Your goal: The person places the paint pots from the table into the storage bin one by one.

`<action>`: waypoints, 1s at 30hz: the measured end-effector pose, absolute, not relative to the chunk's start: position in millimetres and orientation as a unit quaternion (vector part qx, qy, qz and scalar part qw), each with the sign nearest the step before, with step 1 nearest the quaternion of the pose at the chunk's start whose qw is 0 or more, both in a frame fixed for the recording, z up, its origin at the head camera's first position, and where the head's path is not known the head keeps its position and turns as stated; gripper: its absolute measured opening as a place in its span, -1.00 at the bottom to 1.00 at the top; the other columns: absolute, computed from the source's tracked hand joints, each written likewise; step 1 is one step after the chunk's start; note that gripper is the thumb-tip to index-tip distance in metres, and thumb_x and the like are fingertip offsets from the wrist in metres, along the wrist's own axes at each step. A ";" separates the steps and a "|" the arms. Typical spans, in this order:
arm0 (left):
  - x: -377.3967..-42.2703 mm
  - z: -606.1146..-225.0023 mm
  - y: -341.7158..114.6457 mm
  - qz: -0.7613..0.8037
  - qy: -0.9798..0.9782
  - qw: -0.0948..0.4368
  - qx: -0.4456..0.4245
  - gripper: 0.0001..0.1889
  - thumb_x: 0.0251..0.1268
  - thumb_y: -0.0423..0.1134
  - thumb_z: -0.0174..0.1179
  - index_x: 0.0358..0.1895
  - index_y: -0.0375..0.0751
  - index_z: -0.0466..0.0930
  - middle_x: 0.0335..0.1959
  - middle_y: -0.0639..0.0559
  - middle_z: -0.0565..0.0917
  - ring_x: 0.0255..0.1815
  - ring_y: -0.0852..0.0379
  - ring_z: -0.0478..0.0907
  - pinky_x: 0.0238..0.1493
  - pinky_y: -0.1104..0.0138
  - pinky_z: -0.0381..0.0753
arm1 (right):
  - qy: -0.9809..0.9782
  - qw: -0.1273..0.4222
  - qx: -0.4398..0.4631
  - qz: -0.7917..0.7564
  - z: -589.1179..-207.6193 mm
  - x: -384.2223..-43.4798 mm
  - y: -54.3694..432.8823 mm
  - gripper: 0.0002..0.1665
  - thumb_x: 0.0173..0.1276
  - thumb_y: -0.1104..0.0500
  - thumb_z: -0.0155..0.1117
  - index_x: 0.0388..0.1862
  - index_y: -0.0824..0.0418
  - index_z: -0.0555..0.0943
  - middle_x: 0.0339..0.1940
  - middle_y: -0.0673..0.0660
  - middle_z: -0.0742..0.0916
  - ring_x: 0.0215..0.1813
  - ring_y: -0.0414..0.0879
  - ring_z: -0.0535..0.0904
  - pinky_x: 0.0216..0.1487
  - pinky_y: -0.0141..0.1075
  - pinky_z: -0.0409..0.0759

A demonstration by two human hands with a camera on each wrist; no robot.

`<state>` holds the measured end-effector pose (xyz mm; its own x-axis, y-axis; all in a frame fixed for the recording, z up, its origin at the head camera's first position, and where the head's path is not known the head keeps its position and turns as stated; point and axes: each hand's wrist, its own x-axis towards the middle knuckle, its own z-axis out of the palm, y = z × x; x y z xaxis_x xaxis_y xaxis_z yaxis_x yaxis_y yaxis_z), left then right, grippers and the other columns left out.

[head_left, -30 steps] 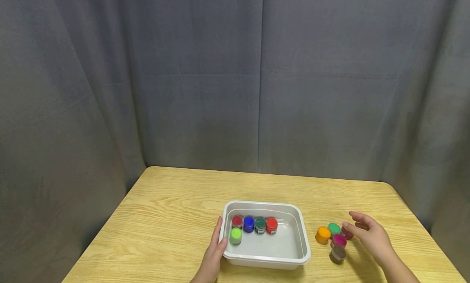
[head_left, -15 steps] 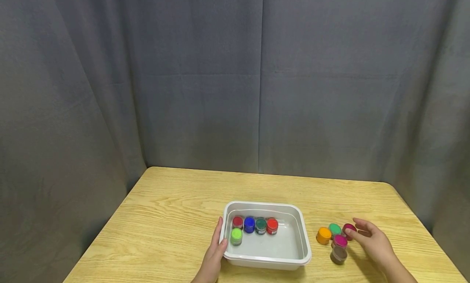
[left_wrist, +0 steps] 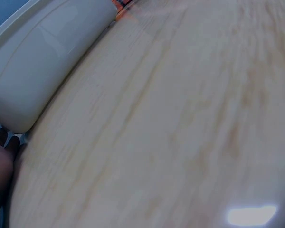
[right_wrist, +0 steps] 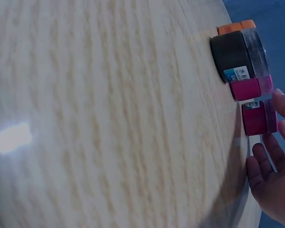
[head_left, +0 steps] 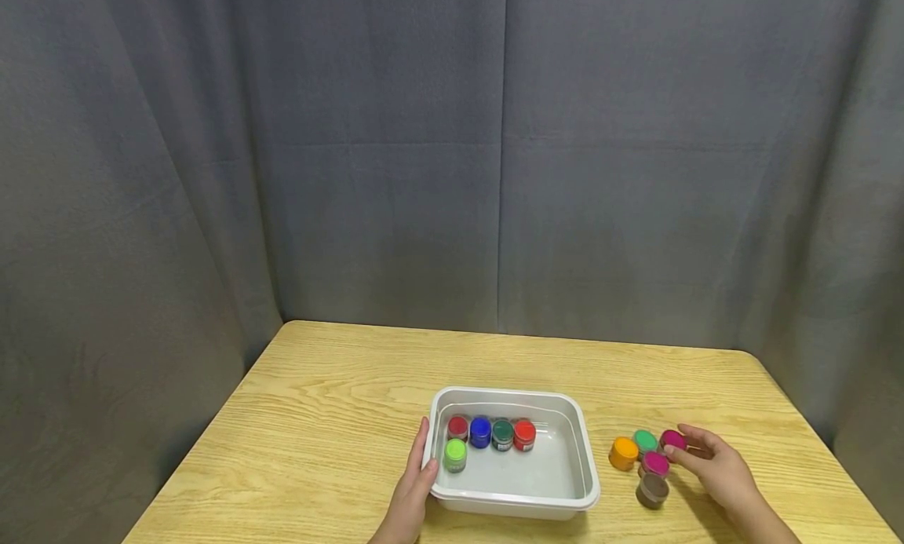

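Lower right of frame, right hand (head_left: 717,467) pinches back magenta jar (head_left: 674,439), left hand (head_left: 412,487) grips tray (head_left: 514,498): grasping step, I judge, wanting straight lift.

A big gray cloth (head_left: 374,151) hangs across the top of the head view, with a dark line (head_left: 502,151) down its middle. More gray cloth hangs in soft folds on the left and right sides. Across the bottom is a yellow wooden table (head_left: 325,395) with wavy lines and round back corners. A bright white spot (left_wrist: 251,216) shines on it, lower right in the left wrist view.
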<state>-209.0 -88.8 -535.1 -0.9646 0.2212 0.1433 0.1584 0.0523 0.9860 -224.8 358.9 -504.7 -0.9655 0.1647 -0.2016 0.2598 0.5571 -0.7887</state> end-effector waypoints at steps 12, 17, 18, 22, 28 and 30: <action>-207.7 -533.4 -88.7 0.676 0.726 0.028 0.127 -0.37 0.60 -0.10 -0.27 0.60 -0.08 -0.24 0.62 -0.22 -0.22 0.59 -0.36 -0.37 0.43 -0.37 -0.36 | 0.888 0.050 0.118 -0.442 -509.0 -226.9 361.2 0.03 0.34 -0.23 0.26 0.47 0.45 0.18 0.36 0.47 0.47 0.36 0.38 0.38 0.28 0.21 0.45; -207.1 -532.9 -88.5 0.675 0.727 0.030 0.123 -0.37 0.60 -0.09 -0.27 0.61 -0.07 -0.24 0.62 -0.21 -0.22 0.59 -0.36 -0.36 0.42 -0.38 -0.36 | 0.892 0.041 0.118 -0.434 -510.7 -229.1 361.7 -0.01 0.34 -0.21 0.28 0.43 0.48 0.23 0.32 0.49 0.50 0.35 0.40 0.39 0.27 0.21 0.44; -207.0 -532.8 -88.5 0.675 0.727 0.030 0.122 -0.37 0.60 -0.09 -0.27 0.61 -0.06 -0.24 0.62 -0.21 -0.22 0.59 -0.36 -0.36 0.42 -0.38 -0.36 | 0.892 0.039 0.118 -0.434 -510.9 -229.2 361.7 -0.02 0.34 -0.20 0.28 0.42 0.49 0.24 0.30 0.49 0.51 0.34 0.40 0.39 0.27 0.20 0.45; -206.8 -532.4 -88.8 0.673 0.730 0.030 0.120 -0.37 0.60 -0.08 -0.27 0.61 -0.04 -0.23 0.62 -0.21 -0.21 0.59 -0.36 -0.35 0.42 -0.38 -0.34 | 0.890 0.032 0.124 -0.437 -511.6 -227.6 361.2 0.00 0.32 -0.22 0.29 0.41 0.48 0.25 0.28 0.47 0.54 0.31 0.38 0.41 0.25 0.17 0.46; -207.9 -532.0 -89.4 0.665 0.735 0.025 0.130 -0.37 0.61 -0.09 -0.30 0.61 -0.07 -0.25 0.62 -0.21 -0.22 0.60 -0.35 -0.34 0.44 -0.35 -0.32 | 0.882 0.024 0.132 -0.452 -508.3 -224.4 360.0 -0.01 0.33 -0.21 0.28 0.42 0.48 0.24 0.27 0.47 0.53 0.29 0.36 0.44 0.26 0.17 0.45; -208.3 -532.1 -89.5 0.664 0.736 0.022 0.133 -0.38 0.61 -0.10 -0.31 0.60 -0.08 -0.25 0.62 -0.21 -0.22 0.60 -0.34 -0.34 0.45 -0.34 -0.32 | 0.882 0.020 0.134 -0.451 -506.3 -223.7 359.5 -0.02 0.35 -0.20 0.27 0.42 0.48 0.23 0.28 0.47 0.52 0.28 0.35 0.46 0.27 0.16 0.46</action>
<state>-208.3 -89.5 -532.1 -0.9639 0.2238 0.1442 0.1663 0.0833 0.9826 -223.7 359.5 -506.3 -0.9636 0.2174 -0.1558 0.2536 0.5568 -0.7910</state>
